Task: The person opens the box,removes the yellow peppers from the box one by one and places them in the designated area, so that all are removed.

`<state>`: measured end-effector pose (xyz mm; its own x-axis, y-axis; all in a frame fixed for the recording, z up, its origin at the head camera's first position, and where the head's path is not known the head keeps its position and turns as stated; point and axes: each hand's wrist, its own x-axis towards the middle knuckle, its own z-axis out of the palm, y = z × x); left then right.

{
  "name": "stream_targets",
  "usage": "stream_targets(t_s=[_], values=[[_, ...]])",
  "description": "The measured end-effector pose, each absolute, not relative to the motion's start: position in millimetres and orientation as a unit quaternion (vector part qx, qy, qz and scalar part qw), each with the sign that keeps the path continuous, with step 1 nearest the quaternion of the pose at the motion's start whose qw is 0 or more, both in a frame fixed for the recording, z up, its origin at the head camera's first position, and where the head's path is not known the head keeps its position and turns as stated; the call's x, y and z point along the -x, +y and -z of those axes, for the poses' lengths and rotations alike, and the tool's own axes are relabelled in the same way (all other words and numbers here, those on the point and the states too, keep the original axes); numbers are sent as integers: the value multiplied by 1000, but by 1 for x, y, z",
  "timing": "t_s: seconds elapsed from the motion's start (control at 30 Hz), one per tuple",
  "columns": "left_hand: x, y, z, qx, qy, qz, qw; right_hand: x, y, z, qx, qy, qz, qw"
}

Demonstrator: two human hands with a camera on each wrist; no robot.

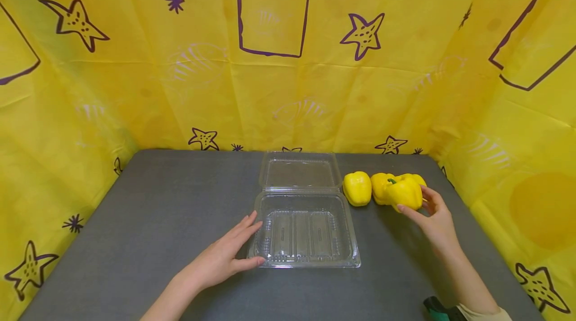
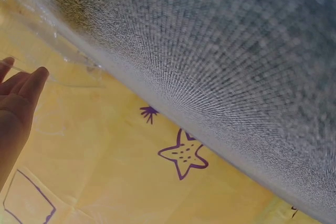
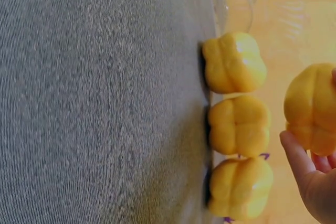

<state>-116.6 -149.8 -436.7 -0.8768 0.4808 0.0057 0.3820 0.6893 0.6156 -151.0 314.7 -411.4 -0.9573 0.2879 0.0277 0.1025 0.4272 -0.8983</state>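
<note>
My right hand [image 1: 434,218] grips a yellow bell pepper [image 1: 405,194] with a green stem, thumb on its near side. In the right wrist view the held bell pepper [image 3: 311,108] is apart from three others in a row. Of those, one bell pepper [image 1: 357,189] sits beside the container; the other two are partly hidden behind the held one in the head view. A clear plastic clamshell container [image 1: 306,264] lies with its lid [image 1: 300,173] folded back. My left hand [image 1: 225,256], fingers extended, rests at the container's left edge; fingertips show in the left wrist view.
The grey table [image 1: 148,221] extends left and in front of the container. Yellow patterned cloth [image 1: 279,86] stands behind the table and along both sides. A dark and green band [image 1: 443,311] sits at my right wrist.
</note>
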Motion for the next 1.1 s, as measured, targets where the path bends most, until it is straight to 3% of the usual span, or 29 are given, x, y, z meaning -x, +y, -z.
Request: stream_targets(t_s=[1.1], values=[[116,-149,436,-232,915,-319,88,162,355,416,213,-697,-656,193]])
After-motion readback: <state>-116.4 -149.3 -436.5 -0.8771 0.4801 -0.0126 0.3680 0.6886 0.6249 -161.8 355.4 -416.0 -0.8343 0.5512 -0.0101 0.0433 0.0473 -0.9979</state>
